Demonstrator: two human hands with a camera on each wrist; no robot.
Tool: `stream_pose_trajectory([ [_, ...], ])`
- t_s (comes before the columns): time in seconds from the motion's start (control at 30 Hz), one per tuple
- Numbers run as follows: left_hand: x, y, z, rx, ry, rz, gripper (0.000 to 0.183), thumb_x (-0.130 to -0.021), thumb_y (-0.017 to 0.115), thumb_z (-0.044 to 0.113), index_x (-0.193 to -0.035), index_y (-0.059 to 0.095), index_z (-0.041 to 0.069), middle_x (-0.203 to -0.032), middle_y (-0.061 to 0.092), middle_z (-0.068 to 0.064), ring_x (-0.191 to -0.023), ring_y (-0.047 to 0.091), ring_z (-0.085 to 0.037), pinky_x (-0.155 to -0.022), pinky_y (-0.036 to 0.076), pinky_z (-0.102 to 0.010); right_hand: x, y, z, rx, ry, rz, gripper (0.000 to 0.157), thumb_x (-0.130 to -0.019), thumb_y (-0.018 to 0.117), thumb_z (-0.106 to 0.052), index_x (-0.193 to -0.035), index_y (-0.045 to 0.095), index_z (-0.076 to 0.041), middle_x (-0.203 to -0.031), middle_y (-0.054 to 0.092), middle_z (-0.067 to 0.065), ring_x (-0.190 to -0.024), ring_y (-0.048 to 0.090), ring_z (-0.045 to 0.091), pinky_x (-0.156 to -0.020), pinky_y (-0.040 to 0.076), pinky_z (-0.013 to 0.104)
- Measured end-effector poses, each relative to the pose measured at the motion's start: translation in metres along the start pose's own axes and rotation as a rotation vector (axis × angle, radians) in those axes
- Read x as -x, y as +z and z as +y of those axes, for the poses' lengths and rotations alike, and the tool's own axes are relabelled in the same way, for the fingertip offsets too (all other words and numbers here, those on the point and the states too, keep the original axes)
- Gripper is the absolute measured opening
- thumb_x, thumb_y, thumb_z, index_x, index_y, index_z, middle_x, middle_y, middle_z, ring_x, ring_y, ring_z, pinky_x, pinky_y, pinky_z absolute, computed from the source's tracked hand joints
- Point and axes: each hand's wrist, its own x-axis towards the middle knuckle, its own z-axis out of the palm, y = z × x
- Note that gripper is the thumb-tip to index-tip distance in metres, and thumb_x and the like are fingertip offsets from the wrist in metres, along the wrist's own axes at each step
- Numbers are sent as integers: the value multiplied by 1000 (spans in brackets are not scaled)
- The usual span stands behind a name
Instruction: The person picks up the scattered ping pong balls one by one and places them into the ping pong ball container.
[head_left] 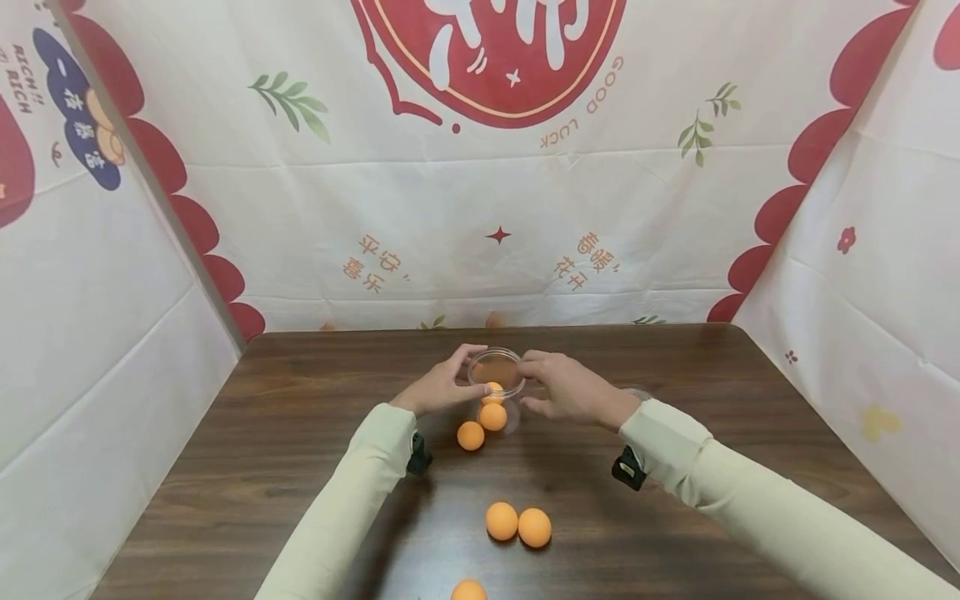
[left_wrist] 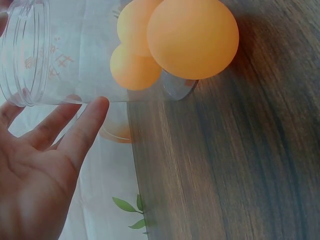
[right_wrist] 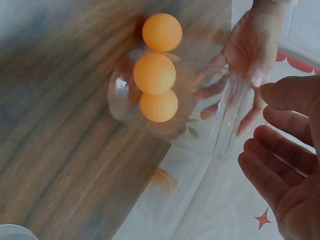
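Note:
A clear jar (left_wrist: 82, 45) stands upright on the wooden table, its round mouth uncovered. My left hand (head_left: 441, 385) holds it near the rim, thumb on the near side and fingers around the left and far side. Two orange balls, one upper (right_wrist: 155, 73) and one lower (right_wrist: 158, 105), show low in the jar, seemingly inside it. Another orange ball (head_left: 470, 436) lies on the table just outside, by the jar's base. On the other side my right hand (head_left: 566, 387) hovers at the rim with loosely bent fingers and nothing in them; whether its fingertips touch the rim is unclear.
Two orange balls, left (head_left: 502, 521) and right (head_left: 535, 527), lie side by side closer to me. One more ball (head_left: 468, 591) is cut off by the bottom frame edge. Partly hidden behind my right wrist is a clear round rim (head_left: 637, 392). Printed cloth (head_left: 480, 192) encloses the table's back and sides.

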Motion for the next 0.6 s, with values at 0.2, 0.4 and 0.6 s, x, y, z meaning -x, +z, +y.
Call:
stream_pose_trajectory([
  [0.2, 0, 1, 0, 1, -8, 6, 69, -91, 63, 34, -148, 26, 24, -131, 49, -18, -112, 57, -26, -95, 47, -43, 14, 6, -5, -22, 6, -39, 24, -84, 71, -13, -107, 66, -9, -104, 62, 3, -87, 62, 14, -74, 53, 31],
  [0.4, 14, -4, 28, 12, -13, -19, 68, -93, 61, 25, -149, 25, 12, -133, 48, -24, -115, 56, -31, -98, 46, -45, 25, 12, -10, -48, 5, -60, 22, -84, 71, -14, -104, 65, -11, -106, 62, 3, -88, 61, 12, -76, 53, 32],
  [0.6, 14, -5, 30, -4, -24, -30, 67, -94, 60, 22, -149, 23, 8, -132, 48, -23, -118, 55, -33, -99, 45, -45, 36, 20, -15, -87, 9, -72, 25, -84, 71, -16, -108, 65, -14, -107, 60, 0, -91, 61, 11, -77, 53, 30],
])
